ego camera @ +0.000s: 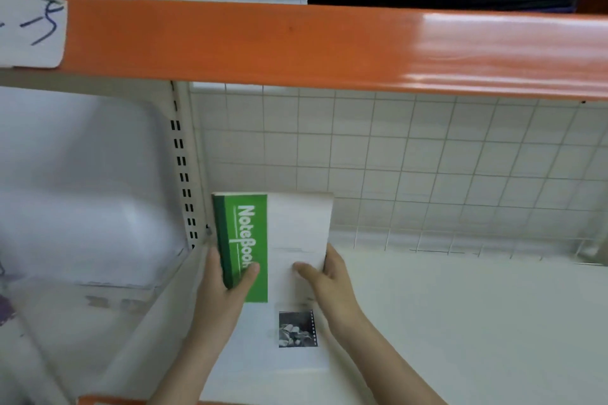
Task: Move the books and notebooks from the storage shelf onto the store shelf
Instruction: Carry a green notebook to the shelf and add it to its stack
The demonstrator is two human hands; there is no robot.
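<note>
Between our fingers, the green notebook (245,246), pinched by our left hand (223,286), lay on the white book (299,273) our right hand (329,276) gripped, and might slide off the store shelf (460,306) if tilted.

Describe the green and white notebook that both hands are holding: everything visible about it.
The notebook has a cover with a green band along its left side, darker green at the spine, printed "NoteBook" in white running lengthwise; the rest is white with faint lines and a small black-and-white picture near its near end. It looks like paper or card, closed. It lies lengthwise at the white shelf's left end, far edge toward the wire grid back. The left hand grips the spine side, thumb on the cover; the right hand grips the right edge.
</note>
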